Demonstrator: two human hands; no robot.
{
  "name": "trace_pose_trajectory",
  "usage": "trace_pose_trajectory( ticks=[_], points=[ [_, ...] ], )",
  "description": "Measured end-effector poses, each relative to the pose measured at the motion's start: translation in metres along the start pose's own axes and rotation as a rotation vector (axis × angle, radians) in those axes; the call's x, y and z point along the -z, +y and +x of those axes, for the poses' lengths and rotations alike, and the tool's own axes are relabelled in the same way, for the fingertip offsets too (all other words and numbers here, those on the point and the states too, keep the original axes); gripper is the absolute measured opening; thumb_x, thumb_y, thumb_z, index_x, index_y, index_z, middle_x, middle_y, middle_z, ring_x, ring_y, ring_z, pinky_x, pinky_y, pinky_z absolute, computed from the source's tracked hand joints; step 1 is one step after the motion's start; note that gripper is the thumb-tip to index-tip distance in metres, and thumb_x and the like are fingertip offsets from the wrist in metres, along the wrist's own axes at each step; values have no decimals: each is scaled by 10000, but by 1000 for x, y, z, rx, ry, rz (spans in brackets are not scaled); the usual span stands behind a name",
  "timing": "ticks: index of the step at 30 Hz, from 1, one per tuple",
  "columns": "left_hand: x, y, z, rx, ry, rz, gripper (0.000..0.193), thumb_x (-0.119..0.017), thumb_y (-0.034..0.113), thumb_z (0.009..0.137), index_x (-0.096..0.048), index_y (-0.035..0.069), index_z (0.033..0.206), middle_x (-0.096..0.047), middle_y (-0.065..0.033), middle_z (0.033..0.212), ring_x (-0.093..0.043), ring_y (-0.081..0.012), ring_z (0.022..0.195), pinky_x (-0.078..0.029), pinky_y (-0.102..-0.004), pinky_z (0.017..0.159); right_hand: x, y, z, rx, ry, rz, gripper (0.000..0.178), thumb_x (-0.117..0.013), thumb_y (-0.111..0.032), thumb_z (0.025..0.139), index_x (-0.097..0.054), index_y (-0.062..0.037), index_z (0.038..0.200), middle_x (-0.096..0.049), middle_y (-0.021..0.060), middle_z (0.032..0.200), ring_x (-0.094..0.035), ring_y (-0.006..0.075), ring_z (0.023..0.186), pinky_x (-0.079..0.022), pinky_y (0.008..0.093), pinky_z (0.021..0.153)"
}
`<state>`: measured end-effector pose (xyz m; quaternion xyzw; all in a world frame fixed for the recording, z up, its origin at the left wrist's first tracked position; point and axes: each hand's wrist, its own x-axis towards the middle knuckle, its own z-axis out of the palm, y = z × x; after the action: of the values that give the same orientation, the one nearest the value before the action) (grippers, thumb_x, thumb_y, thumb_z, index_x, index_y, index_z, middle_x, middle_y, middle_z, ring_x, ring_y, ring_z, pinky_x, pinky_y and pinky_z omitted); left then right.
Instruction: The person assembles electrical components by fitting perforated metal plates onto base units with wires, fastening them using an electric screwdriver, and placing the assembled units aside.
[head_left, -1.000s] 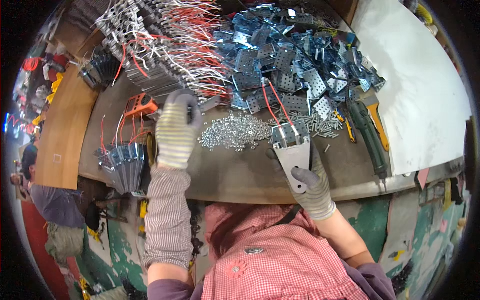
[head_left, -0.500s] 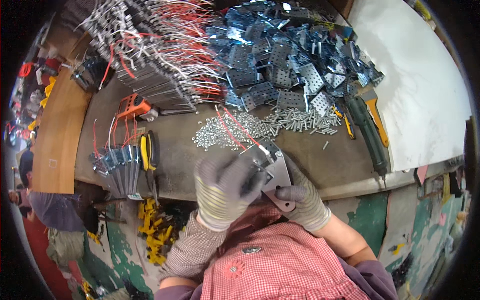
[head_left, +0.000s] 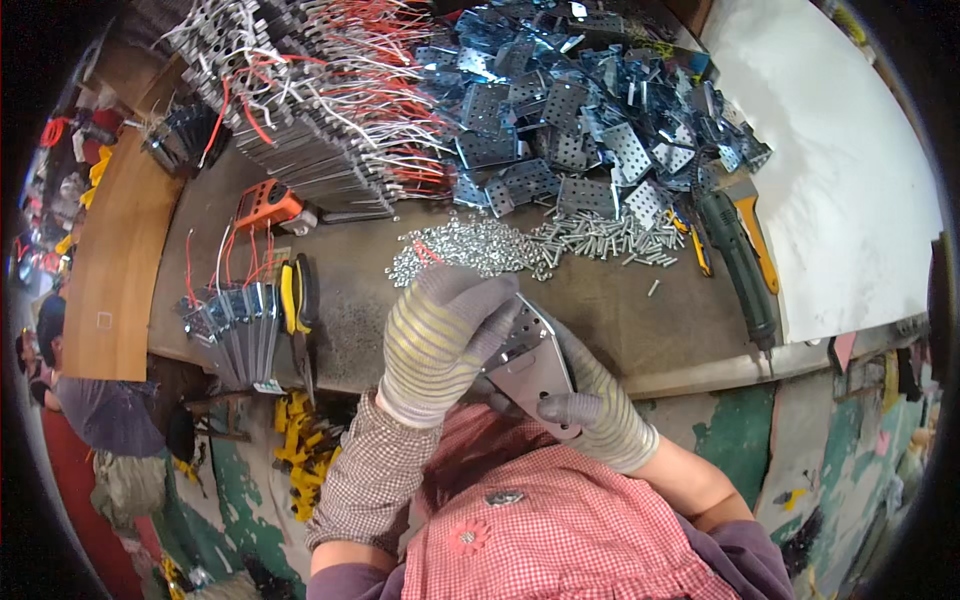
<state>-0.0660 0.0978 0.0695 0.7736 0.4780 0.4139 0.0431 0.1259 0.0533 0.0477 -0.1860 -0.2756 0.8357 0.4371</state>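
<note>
In front of my apron, my right hand (head_left: 600, 412), in a grey and pale-yellow striped glove, grips a flat silvery metal bracket (head_left: 535, 378) with its thumb on the lower face. The bracket is tilted, with small holes at its upper end and a rounded lower end. My left hand (head_left: 440, 335), gloved the same way, is closed at the bracket's upper left edge. Tips of red wires (head_left: 427, 252) poke out above its knuckles; the fingertips and the rest of the wires are hidden behind the hand.
Small nuts (head_left: 470, 245) and screws (head_left: 610, 238) lie in heaps beyond my hands. Behind them are piled perforated bluish brackets (head_left: 560, 110) and stacked wired metal strips (head_left: 310, 165). A green power screwdriver (head_left: 740, 270) lies right; yellow-black pliers (head_left: 298, 300) and an orange meter (head_left: 268, 205) lie left.
My left hand has moved up along the bracket and closed over the red wires, which stood out freely before. The bracket has tilted and shifted slightly left and down in my right hand.
</note>
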Motion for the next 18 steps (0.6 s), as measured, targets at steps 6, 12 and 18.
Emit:
trace_pose_trajectory(
  ticks=[6,12,18],
  points=[
    [-5,-11,2,-157,26,60,257,-898,107,781,-809,97,1021,-668,-68,862,-648,-245,721,-516,-379,639,-1,0,-4,-53,-25,48,1061,-828,-285,849,-221,-25,1681,-473,128,1569,-520,246,1410,-426,400,1193],
    [-9,28,-34,441,-31,-343,642,-880,131,806,-626,86,1394,-605,-4,898,-583,-126,821,-526,-311,782,1,15,-10,128,245,-233,963,-725,-87,853,-226,-7,1673,-501,158,1550,-524,333,1419,-417,442,1201],
    [-29,12,-38,488,-196,-591,566,-842,123,851,-606,60,1361,-707,-87,1049,-702,-172,932,-583,-339,848,18,3,-14,444,51,-1477,973,-820,-219,813,-325,27,1615,-504,285,1505,-487,525,1386,-396,545,1188]
  ],
)
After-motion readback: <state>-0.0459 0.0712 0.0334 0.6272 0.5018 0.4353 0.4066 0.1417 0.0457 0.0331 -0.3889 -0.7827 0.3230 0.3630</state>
